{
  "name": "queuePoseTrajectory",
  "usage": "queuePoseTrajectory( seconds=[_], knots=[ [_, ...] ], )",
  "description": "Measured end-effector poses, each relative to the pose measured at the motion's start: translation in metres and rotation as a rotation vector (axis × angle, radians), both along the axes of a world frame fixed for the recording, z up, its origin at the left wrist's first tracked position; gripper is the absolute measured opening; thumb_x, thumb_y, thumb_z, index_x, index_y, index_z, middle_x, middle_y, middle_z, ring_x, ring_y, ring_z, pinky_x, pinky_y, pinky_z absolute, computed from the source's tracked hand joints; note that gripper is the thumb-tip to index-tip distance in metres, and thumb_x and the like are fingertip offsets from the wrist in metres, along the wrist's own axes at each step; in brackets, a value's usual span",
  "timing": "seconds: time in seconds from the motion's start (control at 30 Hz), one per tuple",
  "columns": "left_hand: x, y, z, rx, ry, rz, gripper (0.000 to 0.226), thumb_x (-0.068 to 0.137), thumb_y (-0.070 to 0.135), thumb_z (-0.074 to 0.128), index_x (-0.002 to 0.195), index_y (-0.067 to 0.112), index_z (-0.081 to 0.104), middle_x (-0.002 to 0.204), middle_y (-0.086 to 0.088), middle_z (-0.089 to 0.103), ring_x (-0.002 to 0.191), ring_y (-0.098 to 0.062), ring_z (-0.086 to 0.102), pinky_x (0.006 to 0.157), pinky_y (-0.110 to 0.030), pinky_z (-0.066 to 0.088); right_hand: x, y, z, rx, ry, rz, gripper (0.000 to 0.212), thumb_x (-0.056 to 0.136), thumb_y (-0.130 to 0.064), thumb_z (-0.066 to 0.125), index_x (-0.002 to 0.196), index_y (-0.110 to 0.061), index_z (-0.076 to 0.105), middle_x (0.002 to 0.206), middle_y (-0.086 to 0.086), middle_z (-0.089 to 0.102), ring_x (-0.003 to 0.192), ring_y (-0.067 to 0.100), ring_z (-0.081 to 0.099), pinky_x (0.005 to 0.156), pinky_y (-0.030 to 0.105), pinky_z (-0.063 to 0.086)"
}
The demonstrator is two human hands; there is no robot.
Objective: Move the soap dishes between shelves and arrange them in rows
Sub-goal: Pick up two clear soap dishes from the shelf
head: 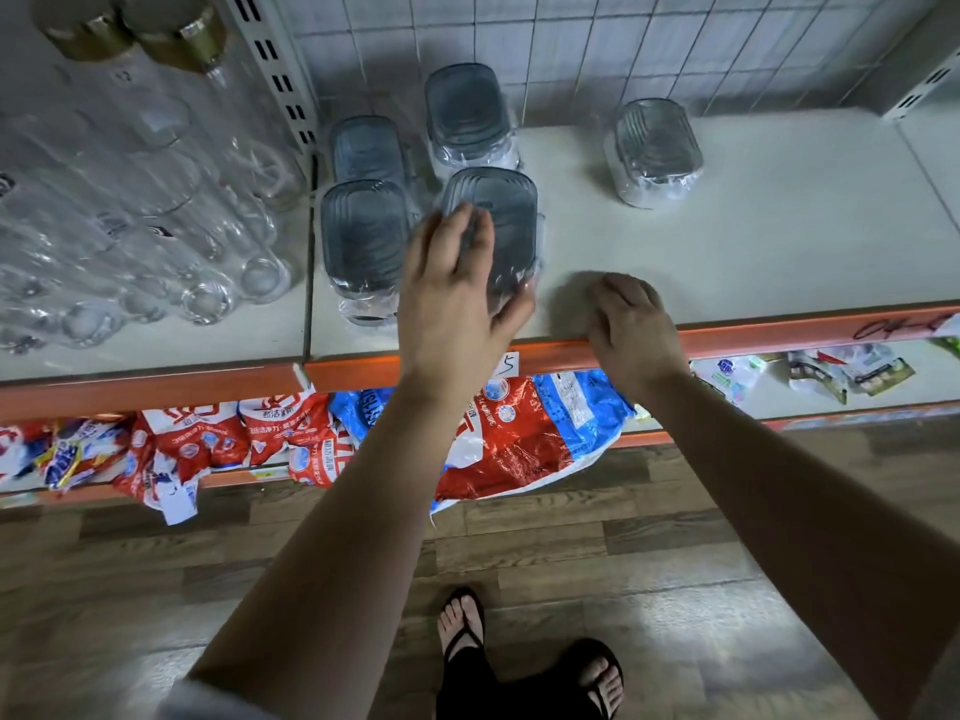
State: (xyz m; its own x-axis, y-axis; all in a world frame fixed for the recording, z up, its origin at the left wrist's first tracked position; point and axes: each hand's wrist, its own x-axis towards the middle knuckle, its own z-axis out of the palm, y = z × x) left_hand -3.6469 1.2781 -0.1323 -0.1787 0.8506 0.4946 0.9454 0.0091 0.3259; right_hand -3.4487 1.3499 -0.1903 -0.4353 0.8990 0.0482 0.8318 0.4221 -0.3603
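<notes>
Just left of your left hand (457, 288) stands one wrapped soap-dish stack (363, 236), its fingers and thumb curl round the next stack (498, 220), and to its right your right hand (631, 324) rests on the shelf (779, 226), fingers curled, holding nothing.

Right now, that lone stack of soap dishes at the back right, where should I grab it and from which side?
Take the lone stack across its two long sides, about midway up, reaching in from the front with the right hand. Its long axis runs front to back, bare shelf flanks it, and the wrap looks likely to keep the dishes together.
</notes>
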Motion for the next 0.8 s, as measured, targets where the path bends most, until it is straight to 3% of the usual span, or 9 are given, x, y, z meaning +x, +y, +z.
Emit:
queuePoseTrajectory(
  seconds=[0.13,0.2,0.27,0.37,0.53,0.67,0.8],
  knots=[
    [0.006,0.030,0.001,-0.153,0.029,0.092,0.073,0.090,0.056,0.054,0.133,-0.003,0.057,0.137,-0.021,0.055,0.127,-0.043,0.048,0.109,-0.042,0.035,0.005,-0.011,-0.005,0.073,0.085,0.002,0.029,0.091,-0.010,0.047,0.108,0.004,0.066,0.118,0.019,0.061,0.110,0.040,0.056,0.097,0.044,0.047],
    [0.013,0.039,0.001,-0.379,0.044,0.119,0.086,0.093,0.065,0.044,0.150,0.001,0.035,0.156,-0.017,0.033,0.146,-0.038,0.023,0.119,-0.039,0.018,0.007,-0.014,-0.006,0.090,0.081,-0.004,0.023,0.092,-0.007,0.050,0.105,0.003,0.067,0.116,0.019,0.063,0.108,0.040,0.057,0.097,0.044,0.047],
    [0.020,0.039,0.000,-0.493,0.069,0.146,0.091,0.095,0.071,0.028,0.158,0.007,0.015,0.165,-0.010,0.012,0.152,-0.031,0.000,0.121,-0.040,0.007,0.009,-0.017,-0.007,0.084,0.061,-0.011,0.023,0.092,-0.009,0.050,0.103,0.002,0.067,0.115,0.019,0.064,0.107,0.040,0.058,0.098,0.046,0.046],
    [0.025,0.026,0.003,-0.525,0.081,0.128,0.085,0.098,0.066,0.024,0.158,0.010,0.007,0.167,-0.008,0.003,0.153,-0.029,-0.007,0.121,-0.043,0.003,0.012,-0.025,-0.002,0.018,0.033,0.005,0.027,0.091,-0.013,0.046,0.104,0.002,0.064,0.116,0.019,0.062,0.112,0.039,0.055,0.104,0.051,0.041],
    [0.030,-0.015,0.013,-0.418,0.059,0.038,0.079,0.095,0.057,0.016,0.154,0.006,0.029,0.162,-0.012,0.024,0.151,-0.030,0.018,0.121,-0.041,0.012,0.027,-0.040,0.024,-0.073,0.035,-0.017,0.038,0.092,-0.002,0.050,0.129,0.004,0.057,0.135,0.023,0.054,0.133,0.041,0.042,0.114,0.050,0.034],
    [0.038,-0.052,0.041,-0.444,0.041,0.024,0.075,0.095,0.054,0.019,0.147,0.006,0.043,0.154,-0.014,0.040,0.144,-0.033,0.034,0.116,-0.046,0.026,0.039,-0.053,0.065,-0.060,0.066,0.025,0.038,0.092,-0.006,0.054,0.129,0.003,0.058,0.128,0.022,0.057,0.124,0.042,0.049,0.107,0.049,0.040],
    [0.051,-0.092,0.075,-0.330,0.118,0.072,0.057,0.099,0.044,0.034,0.131,0.004,0.061,0.131,-0.015,0.062,0.123,-0.034,0.056,0.097,-0.046,0.044,0.048,-0.072,0.113,-0.012,0.105,0.054,0.036,0.092,-0.008,0.056,0.127,-0.002,0.060,0.125,0.017,0.062,0.117,0.039,0.053,0.102,0.046,0.043]
  ],
)
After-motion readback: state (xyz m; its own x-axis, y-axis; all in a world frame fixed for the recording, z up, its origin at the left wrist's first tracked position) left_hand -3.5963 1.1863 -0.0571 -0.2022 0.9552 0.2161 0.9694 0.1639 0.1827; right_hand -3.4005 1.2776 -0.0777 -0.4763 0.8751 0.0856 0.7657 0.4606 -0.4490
